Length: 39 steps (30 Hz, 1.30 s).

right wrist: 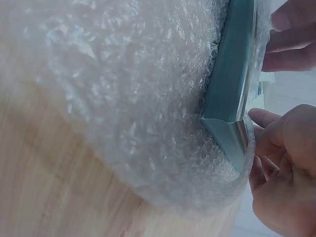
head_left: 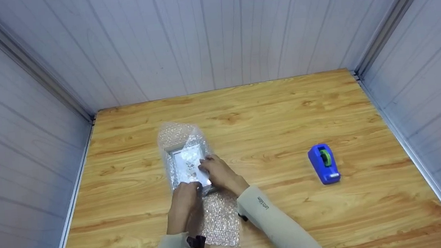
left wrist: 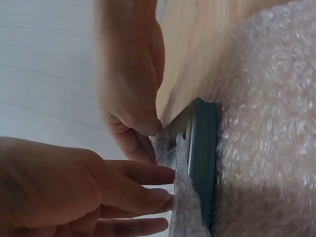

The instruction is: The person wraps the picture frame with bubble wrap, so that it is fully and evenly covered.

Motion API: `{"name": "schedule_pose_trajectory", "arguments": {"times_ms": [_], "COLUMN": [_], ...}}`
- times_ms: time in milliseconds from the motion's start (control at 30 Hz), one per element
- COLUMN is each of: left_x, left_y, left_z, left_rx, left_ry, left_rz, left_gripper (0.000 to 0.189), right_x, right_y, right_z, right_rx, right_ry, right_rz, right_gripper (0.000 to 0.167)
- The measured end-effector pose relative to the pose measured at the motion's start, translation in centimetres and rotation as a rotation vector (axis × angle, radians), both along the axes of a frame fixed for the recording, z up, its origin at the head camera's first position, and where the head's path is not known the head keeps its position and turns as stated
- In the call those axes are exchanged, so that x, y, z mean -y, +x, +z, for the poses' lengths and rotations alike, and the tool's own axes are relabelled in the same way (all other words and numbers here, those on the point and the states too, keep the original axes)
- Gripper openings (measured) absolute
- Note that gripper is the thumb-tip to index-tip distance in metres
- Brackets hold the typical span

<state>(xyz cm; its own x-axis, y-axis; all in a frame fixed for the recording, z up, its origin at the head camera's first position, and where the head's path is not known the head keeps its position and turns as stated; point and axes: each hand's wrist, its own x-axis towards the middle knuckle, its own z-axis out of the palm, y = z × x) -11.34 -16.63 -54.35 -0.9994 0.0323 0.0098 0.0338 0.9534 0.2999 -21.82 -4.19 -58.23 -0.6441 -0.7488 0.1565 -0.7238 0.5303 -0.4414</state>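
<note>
A picture frame [head_left: 189,164] with a pale print inside and a grey-green edge [right wrist: 226,89] lies on a sheet of bubble wrap [head_left: 221,224]. Part of the wrap is folded over its face and right side. My left hand [head_left: 185,201] is at the frame's near edge. In the left wrist view its fingers [left wrist: 138,200] reach out nearly straight against the folded wrap. At the right side, my right hand [head_left: 221,174] pinches the wrap's edge between thumb and fingers, close over the frame's corner in the right wrist view.
A blue tape dispenser [head_left: 324,164] with a green roll stands to the right on the wood-grain table [head_left: 267,116]. White panel walls [head_left: 213,36] close off the back and both sides. One end of the bubble wrap stretches toward the near table edge, between the forearms.
</note>
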Motion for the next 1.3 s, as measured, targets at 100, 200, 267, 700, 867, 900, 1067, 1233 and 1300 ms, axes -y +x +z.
{"name": "schedule_pose_trajectory", "arguments": {"times_ms": [100, 200, 267, 700, 867, 900, 1067, 1233, 1300], "left_x": [0.0, 0.2, 0.4, 2.4, 3.3, 3.4, 3.3, 2.8, 2.7], "left_y": [-0.1, -0.4, -0.6, -1.8, -2.7, -2.9, -3.9, -4.8, -4.9], "left_z": [-0.1, -0.3, -0.5, -0.9, -0.8, -0.7, -0.4, -0.1, -0.1], "left_rx": [-0.011, -0.019, -0.019, 0.087, 0.165, 0.194, 0.305, 0.361, 0.369], "left_ry": [-0.015, 0.006, 0.016, 0.097, 0.157, 0.173, 0.194, 0.134, 0.119], "left_rz": [-0.016, -0.039, -0.054, -0.091, -0.082, -0.078, -0.065, -0.052, -0.051], "left_gripper": [0.01, 0.015, 0.018, 0.036, 0.058, 0.062, 0.073, 0.068, 0.061], "right_x": [-0.1, -0.1, -0.1, -0.1, -0.1, -0.2, -0.2, 0.1, 0.1], "right_y": [0.0, 0.0, 0.0, -0.1, -0.2, -0.2, -0.3, -0.1, -0.1], "right_z": [0.2, 0.2, 0.2, 0.1, 0.2, 0.2, 0.4, 0.3, 0.3], "right_rx": [-0.006, -0.003, 0.008, 0.014, 0.011, 0.014, 0.024, 0.004, 0.013], "right_ry": [-0.004, -0.009, -0.011, 0.054, 0.037, 0.039, 0.066, 0.031, 0.01], "right_rz": [-0.001, -0.004, -0.01, -0.014, -0.017, -0.017, -0.024, -0.025, -0.029], "right_gripper": [0.032, 0.03, 0.029, 0.03, 0.025, 0.026, 0.03, 0.025, 0.026]}}
